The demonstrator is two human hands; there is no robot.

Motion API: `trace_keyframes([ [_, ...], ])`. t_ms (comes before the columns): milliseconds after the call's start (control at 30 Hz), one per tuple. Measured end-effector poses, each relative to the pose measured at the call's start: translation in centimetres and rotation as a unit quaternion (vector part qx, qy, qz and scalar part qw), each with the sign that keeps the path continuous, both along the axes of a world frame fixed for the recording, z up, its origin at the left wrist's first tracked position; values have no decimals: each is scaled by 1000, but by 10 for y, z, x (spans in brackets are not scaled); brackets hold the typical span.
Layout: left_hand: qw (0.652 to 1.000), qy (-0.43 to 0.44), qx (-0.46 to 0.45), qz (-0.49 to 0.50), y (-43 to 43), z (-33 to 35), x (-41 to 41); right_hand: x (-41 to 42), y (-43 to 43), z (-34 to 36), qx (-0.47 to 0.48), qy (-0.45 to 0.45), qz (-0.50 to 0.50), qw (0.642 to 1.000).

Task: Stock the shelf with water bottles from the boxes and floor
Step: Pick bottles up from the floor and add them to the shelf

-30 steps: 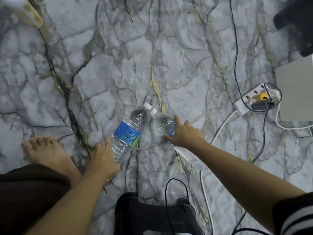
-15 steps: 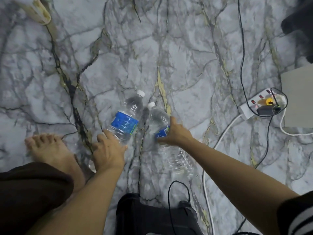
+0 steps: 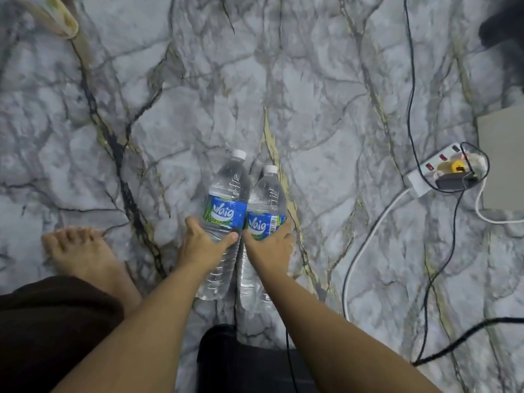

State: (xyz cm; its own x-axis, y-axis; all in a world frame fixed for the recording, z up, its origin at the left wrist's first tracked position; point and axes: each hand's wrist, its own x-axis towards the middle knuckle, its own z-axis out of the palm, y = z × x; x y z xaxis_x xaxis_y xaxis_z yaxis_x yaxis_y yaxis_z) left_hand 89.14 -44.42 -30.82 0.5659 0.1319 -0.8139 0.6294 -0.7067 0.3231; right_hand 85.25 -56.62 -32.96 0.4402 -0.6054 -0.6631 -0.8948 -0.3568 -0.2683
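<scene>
Two clear water bottles with blue labels and white caps are held side by side over the marbled floor, caps pointing away from me. My left hand grips the left bottle round its middle, just below the label. My right hand grips the right bottle at its label. The two bottles nearly touch. Their lower halves run back under my wrists. No shelf or box is in view.
A white power strip with plugs lies at the right, with black and white cables trailing across the floor. A grey box edge sits far right. My bare foot is at the left, a dark object below.
Both bottles lay slanted on the floor with my hands reaching onto them; now both hands have closed round them and brought them parallel, side by side, nearer to me.
</scene>
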Motion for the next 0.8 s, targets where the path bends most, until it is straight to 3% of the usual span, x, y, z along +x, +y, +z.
trace_keyframes([
  [233, 998, 57, -28, -22, 1, -20, -1, -1, -11, -5, 21, -53, -53, 997],
  [567, 998, 15, 39, -55, -13, -21, 13, -3, -20, -9, 27, -70, -49, 996],
  [800, 996, -64, 54, -34, 11, 7, 9, 0, -23, 1, 39, -54, -57, 996],
])
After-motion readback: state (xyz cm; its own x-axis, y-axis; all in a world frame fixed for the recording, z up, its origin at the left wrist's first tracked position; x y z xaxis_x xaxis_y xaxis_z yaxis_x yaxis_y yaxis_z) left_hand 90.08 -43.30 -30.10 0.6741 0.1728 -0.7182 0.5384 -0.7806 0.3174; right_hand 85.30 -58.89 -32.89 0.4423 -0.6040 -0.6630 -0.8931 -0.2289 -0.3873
